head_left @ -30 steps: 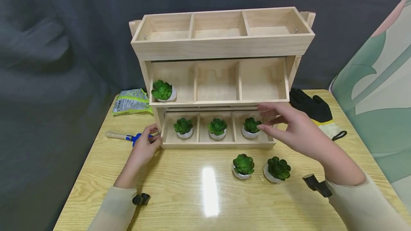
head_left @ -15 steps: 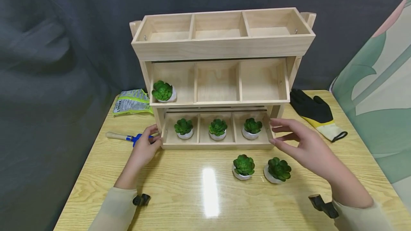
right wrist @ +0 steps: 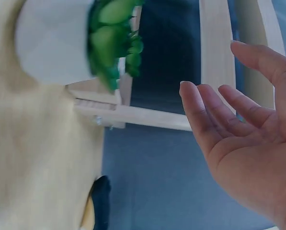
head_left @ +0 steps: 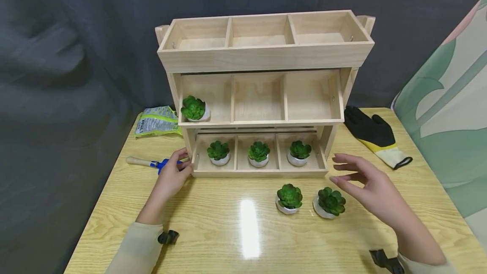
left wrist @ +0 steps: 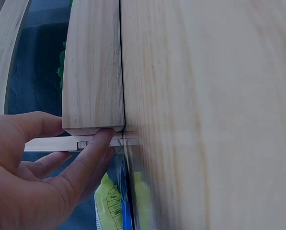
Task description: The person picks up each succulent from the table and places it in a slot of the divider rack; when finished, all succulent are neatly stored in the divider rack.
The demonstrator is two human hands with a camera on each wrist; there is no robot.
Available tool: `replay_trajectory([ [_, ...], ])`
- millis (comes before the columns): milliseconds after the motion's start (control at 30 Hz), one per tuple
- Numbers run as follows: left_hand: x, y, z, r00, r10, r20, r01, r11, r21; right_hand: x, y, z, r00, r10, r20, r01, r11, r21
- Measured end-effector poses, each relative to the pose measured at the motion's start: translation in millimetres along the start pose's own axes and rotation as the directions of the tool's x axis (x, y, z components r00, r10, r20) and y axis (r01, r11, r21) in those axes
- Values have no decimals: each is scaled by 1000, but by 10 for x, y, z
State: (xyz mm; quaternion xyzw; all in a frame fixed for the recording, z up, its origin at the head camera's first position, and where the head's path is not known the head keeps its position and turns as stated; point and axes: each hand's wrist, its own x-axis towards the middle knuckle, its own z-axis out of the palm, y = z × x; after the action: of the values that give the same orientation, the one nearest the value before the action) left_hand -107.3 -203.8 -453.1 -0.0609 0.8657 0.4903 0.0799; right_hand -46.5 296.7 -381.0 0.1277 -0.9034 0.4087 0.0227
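A three-tier wooden planter shelf (head_left: 266,59) stands on the table. My left hand (head_left: 174,175) holds the left front corner of its bottom tray; in the left wrist view, thumb and fingers of the left hand (left wrist: 51,172) lie against the tray's end. The right hand (head_left: 365,185), fingers loosely bent and holding nothing, hovers beside a potted succulent (head_left: 331,202) on the table. Another potted succulent (head_left: 289,198) stands to its left. Three succulents occupy the bottom tray, one per compartment, including the right one (head_left: 299,152). One more succulent (head_left: 195,108) sits in the middle tier's left compartment.
Left of the shelf lie a blue hand trowel (head_left: 144,162) with a wooden handle and a green-and-white bag (head_left: 157,121). Black-and-yellow work gloves (head_left: 374,134) lie to the right. Dark cloth (head_left: 95,54) hangs behind the shelf.
My right hand has moved away from the bottom tray's right succulent, going right and toward me, to above the table. The left hand stays at the shelf corner.
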Motion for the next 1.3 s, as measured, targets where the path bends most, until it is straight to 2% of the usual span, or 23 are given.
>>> replay_trajectory([
  [133, -5, 3, 13, 1000, 0, 4, 0, 1000, -9, -70, 134, 13, 998, 60, 17, -60, 998, 5],
  [300, -18, 15, 5, 1000, 0, 3, 0, 1000, -11, -161, 376, 29, 997, 61, 43, -62, 997, 39],
  [433, -20, 24, 1, 1000, 4, 3, -4, 1000, -13, -203, 589, 17, 989, 84, 123, -95, 992, 79],
  [633, -20, 28, 6, 1000, 2, 2, -2, 1000, -19, -257, 783, 19, 958, 132, 255, -175, 972, 154],
  [833, -18, 24, 7, 1000, 10, -4, -10, 1000, -11, -284, 852, 52, 926, 153, 345, -224, 959, 176],
  [1067, -10, 10, 4, 1000, 0, -7, 0, 1000, -6, -294, 853, 114, 919, 88, 385, -170, 968, 184],
  [1300, -16, 12, 3, 1000, -1, 0, 1, 1000, 1, -282, 785, 196, 905, 115, 410, -176, 978, 114],
])
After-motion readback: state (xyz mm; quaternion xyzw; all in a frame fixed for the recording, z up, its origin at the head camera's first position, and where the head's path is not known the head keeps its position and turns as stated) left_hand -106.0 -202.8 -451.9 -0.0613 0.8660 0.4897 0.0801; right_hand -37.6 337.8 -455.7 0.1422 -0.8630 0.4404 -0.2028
